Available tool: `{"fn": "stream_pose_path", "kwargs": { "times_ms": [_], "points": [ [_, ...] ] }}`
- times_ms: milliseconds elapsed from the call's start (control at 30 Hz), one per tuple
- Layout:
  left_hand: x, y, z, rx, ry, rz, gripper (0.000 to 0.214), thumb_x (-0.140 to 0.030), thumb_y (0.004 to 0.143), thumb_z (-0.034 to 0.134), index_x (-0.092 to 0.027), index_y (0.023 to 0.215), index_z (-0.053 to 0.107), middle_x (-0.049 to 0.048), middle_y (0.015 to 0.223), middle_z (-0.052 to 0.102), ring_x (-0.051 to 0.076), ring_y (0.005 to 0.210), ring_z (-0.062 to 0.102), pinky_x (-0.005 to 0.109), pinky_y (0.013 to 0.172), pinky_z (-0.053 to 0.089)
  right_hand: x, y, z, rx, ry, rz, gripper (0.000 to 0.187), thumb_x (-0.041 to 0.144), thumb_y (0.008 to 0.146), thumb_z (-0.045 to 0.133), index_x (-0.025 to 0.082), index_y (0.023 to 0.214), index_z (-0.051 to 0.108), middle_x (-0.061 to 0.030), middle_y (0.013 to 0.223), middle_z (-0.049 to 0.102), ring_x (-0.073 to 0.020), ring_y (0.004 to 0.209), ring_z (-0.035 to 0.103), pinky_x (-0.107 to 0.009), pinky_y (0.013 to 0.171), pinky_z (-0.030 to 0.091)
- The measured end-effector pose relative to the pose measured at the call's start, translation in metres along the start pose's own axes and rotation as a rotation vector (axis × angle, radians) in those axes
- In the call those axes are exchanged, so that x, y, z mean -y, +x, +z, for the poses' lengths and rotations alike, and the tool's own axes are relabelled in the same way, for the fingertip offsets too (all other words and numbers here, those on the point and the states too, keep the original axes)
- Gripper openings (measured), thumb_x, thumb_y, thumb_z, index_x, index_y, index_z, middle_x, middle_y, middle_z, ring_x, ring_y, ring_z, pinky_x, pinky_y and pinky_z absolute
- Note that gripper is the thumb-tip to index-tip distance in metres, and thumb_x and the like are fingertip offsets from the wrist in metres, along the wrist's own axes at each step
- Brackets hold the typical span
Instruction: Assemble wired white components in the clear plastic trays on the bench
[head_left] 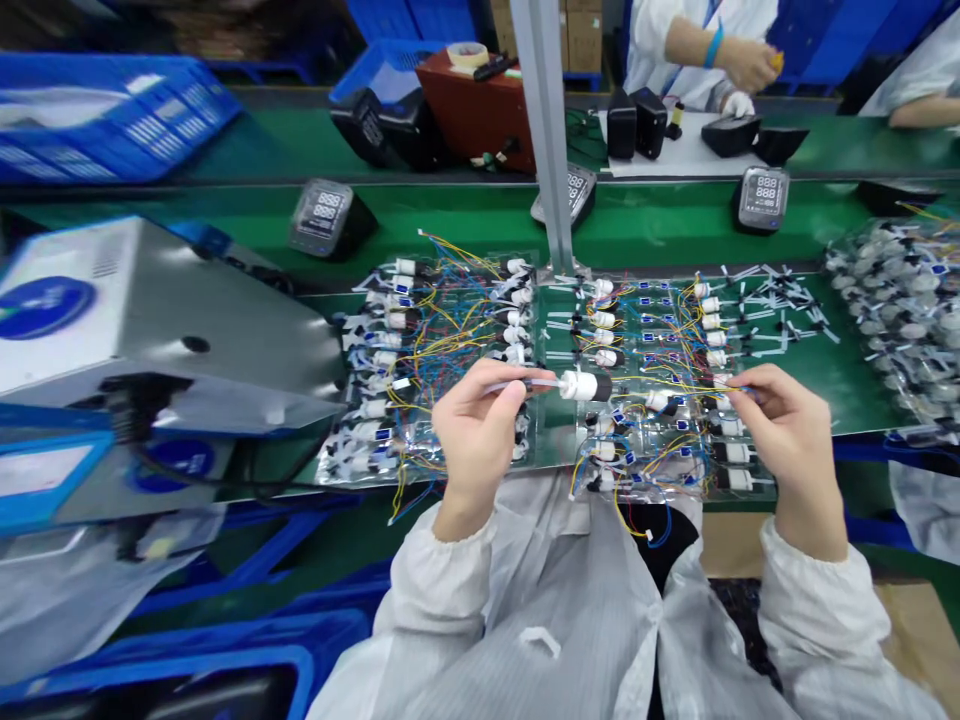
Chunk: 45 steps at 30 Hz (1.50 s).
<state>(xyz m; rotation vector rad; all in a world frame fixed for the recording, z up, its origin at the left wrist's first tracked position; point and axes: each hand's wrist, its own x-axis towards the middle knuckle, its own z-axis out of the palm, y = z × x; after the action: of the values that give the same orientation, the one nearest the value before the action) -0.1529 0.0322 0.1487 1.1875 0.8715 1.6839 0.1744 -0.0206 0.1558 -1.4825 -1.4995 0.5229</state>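
Note:
Between my hands is a small air pump [587, 386], a white and black cylinder with a translucent tube [536, 382] at its left end. My left hand [480, 425] is closed, with its thumb and fingers pinching that tube. Thin yellow and other coloured wires [667, 380] stretch right from the pump. My right hand [784, 425] is closed in a pinch on the wires; its fingertips partly hide their ends. Under both hands, rows of similar pumps with wires and tubes [604, 320] lie on clear plastic trays [551, 440].
A grey metal machine [217, 320] stands at left. Loose tube pieces [784, 300] and a heap of parts [907, 300] lie right. A metal post [551, 130] rises beyond the trays. Display units [763, 198] sit on the green belt [667, 225]. Co-workers' hands [750, 65] are across.

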Motion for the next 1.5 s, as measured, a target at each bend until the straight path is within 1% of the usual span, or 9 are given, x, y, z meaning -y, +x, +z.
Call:
{"fn": "stream_pose_path", "kwargs": {
  "times_ms": [167, 433, 600, 800, 933, 1067, 1267, 1400, 1500],
  "points": [
    [0.004, 0.0, 0.003, -0.049, -0.01, -0.035, 0.005, -0.029, 0.088, 0.082, -0.024, 0.09, 0.081, 0.0004, 0.085, 0.072, 0.019, 0.08, 0.08, 0.032, 0.074, 0.071, 0.003, -0.001, -0.003, -0.017, -0.16, -0.162, 0.004, 0.023, 0.096, 0.071, 0.025, 0.098, 0.073, -0.0036, 0.095, 0.07, -0.0166, 0.074, 0.064, -0.03, 0.063, 0.052],
    [0.003, 0.005, 0.009, -0.215, -0.21, -0.084, 0.014, -0.029, 0.081, 0.086, -0.022, 0.087, 0.075, -0.0027, 0.08, 0.072, 0.017, 0.075, 0.077, 0.034, 0.077, 0.07, 0.004, -0.001, 0.0, 0.178, -0.247, -0.259, 0.004, 0.025, 0.102, 0.066, 0.024, 0.101, 0.07, -0.0022, 0.089, 0.071, -0.0166, 0.076, 0.065, -0.031, 0.07, 0.053],
    [0.008, 0.015, 0.019, -0.203, -0.341, -0.164, 0.02, -0.029, 0.083, 0.085, -0.022, 0.093, 0.07, -0.0041, 0.076, 0.07, 0.012, 0.077, 0.074, 0.034, 0.089, 0.068, -0.001, 0.002, 0.012, 0.04, -0.181, -0.16, 0.008, 0.03, 0.103, 0.065, 0.024, 0.101, 0.07, -0.0021, 0.09, 0.075, -0.0172, 0.076, 0.068, -0.033, 0.073, 0.055],
    [0.001, 0.036, 0.036, -0.125, -0.316, -0.105, 0.021, -0.032, 0.089, 0.081, -0.025, 0.099, 0.064, -0.0048, 0.083, 0.069, 0.012, 0.086, 0.076, 0.035, 0.098, 0.065, 0.013, 0.018, 0.017, -0.12, 0.187, -0.049, 0.013, 0.037, 0.104, 0.065, 0.024, 0.103, 0.066, -0.0044, 0.106, 0.077, -0.0155, 0.078, 0.071, -0.031, 0.069, 0.057],
    [-0.01, 0.046, 0.045, -0.086, -0.268, -0.043, 0.024, -0.036, 0.09, 0.081, -0.025, 0.099, 0.062, -0.0043, 0.084, 0.069, 0.014, 0.088, 0.077, 0.034, 0.093, 0.066, 0.027, 0.03, 0.011, -0.198, 0.374, -0.036, 0.014, 0.039, 0.103, 0.065, 0.025, 0.103, 0.062, 0.0001, 0.086, 0.075, -0.0152, 0.069, 0.07, -0.033, 0.068, 0.06],
    [-0.021, 0.051, 0.047, -0.106, -0.248, -0.009, 0.026, -0.038, 0.09, 0.081, -0.025, 0.1, 0.062, -0.0033, 0.087, 0.071, 0.016, 0.09, 0.078, 0.034, 0.087, 0.067, 0.034, 0.036, -0.005, -0.257, 0.241, -0.078, 0.011, 0.035, 0.1, 0.069, 0.025, 0.1, 0.065, 0.0033, 0.074, 0.066, -0.0116, 0.057, 0.058, -0.025, 0.052, 0.046],
    [-0.02, 0.052, 0.041, -0.108, -0.326, -0.055, 0.023, -0.032, 0.09, 0.082, -0.025, 0.098, 0.062, -0.0043, 0.083, 0.071, 0.016, 0.086, 0.076, 0.036, 0.09, 0.066, 0.025, 0.037, -0.014, 0.083, -0.028, -0.063, 0.007, 0.029, 0.096, 0.071, 0.022, 0.096, 0.068, 0.0021, 0.074, 0.063, -0.0107, 0.057, 0.052, -0.025, 0.051, 0.039],
    [-0.004, 0.044, 0.05, 0.042, -0.356, -0.168, 0.033, -0.032, 0.088, 0.084, -0.024, 0.107, 0.058, -0.0064, 0.081, 0.065, 0.011, 0.075, 0.072, 0.036, 0.088, 0.065, 0.021, 0.034, 0.002, 0.1, 0.085, -0.007, 0.012, 0.033, 0.101, 0.066, 0.023, 0.094, 0.063, 0.0018, 0.076, 0.062, -0.0102, 0.057, 0.05, -0.025, 0.051, 0.038],
    [0.005, 0.035, 0.067, 0.223, -0.27, -0.192, 0.038, -0.035, 0.089, 0.083, -0.024, 0.113, 0.056, -0.0056, 0.086, 0.063, 0.012, 0.075, 0.073, 0.031, 0.079, 0.063, 0.03, 0.031, 0.013, 0.164, 0.299, -0.017, 0.018, 0.04, 0.103, 0.064, 0.024, 0.096, 0.061, -0.0034, 0.104, 0.07, -0.0114, 0.067, 0.062, -0.027, 0.056, 0.047]
  ]
}}
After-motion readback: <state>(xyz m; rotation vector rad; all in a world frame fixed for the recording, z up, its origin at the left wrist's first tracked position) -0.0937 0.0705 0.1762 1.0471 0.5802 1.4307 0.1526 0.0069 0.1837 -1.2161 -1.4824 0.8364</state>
